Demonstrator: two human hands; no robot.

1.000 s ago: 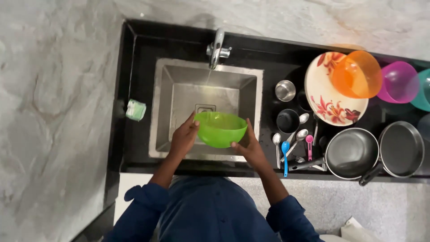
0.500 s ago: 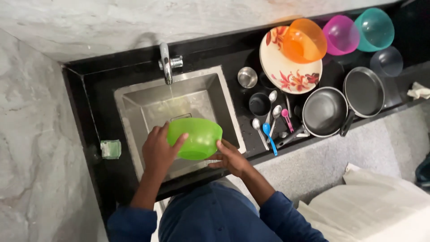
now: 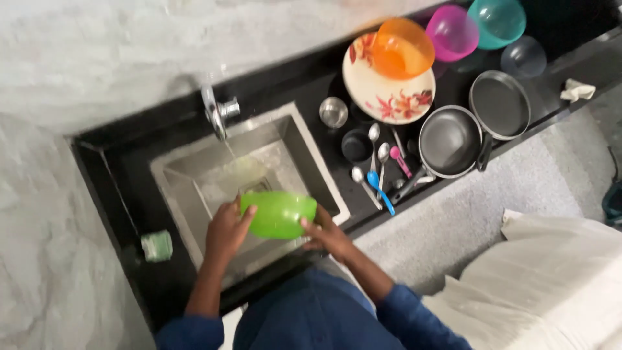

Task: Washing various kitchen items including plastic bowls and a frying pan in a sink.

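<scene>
I hold a green plastic bowl (image 3: 278,212) over the front part of the steel sink (image 3: 188,175). My left hand (image 3: 227,230) grips its left side, fingers curled over the rim. My right hand (image 3: 327,234) presses against its right side from below. The bowl is tilted, its opening turned away from me toward the tap (image 3: 214,111). A thin stream of water runs from the tap into the sink behind the bowl.
On the black counter to the right lie a flowered plate (image 3: 387,96) with an orange bowl (image 3: 402,48), pink (image 3: 451,32) and teal (image 3: 495,22) bowls, two dark pans (image 3: 450,141), steel cups, spoons. A green sponge (image 3: 157,245) sits left of the sink.
The view has swung and tilted, so the counter slants more. The bowl has tipped further onto its side and sits a little lower over the sink; both hands stay on it.
</scene>
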